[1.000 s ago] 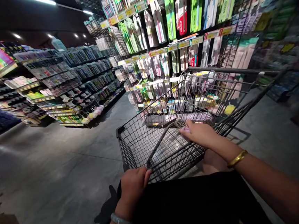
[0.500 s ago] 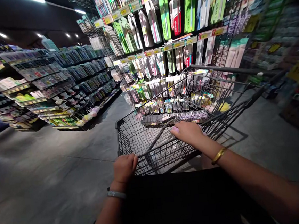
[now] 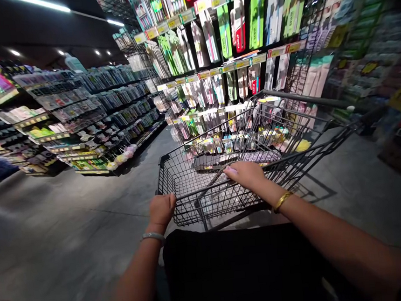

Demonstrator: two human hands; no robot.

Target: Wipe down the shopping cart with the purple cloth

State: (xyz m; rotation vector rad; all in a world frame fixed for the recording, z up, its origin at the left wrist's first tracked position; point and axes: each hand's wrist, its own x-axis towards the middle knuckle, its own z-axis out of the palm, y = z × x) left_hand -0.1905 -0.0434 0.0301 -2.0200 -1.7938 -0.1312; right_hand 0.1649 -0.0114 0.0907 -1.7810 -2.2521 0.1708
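A dark wire shopping cart (image 3: 205, 204) stands sideways in front of me, its push handle (image 3: 308, 98) at the far right. My left hand (image 3: 161, 209) is closed around the near rim at the cart's left corner; a pale bangle circles that wrist. Farther right along the same rim, my right hand (image 3: 246, 173) is wrapped over the bar, with a gold bracelet (image 3: 282, 200) on the wrist. The fingers of both hands are partly hidden on the far side. Through the mesh, the grey floor shows.
Just beyond the cart rises a rack of hanging packaged toothbrushes (image 3: 225, 31) with price tags. Shelves of packaged goods (image 3: 78, 114) stand to the left across the grey concrete floor (image 3: 87, 226). More stocked shelving (image 3: 364, 61) lies in shadow at the right.
Both hands keep their hold on the cart rim and have shifted slightly left and up in view. The rack and left shelves appear a little farther right and lower.
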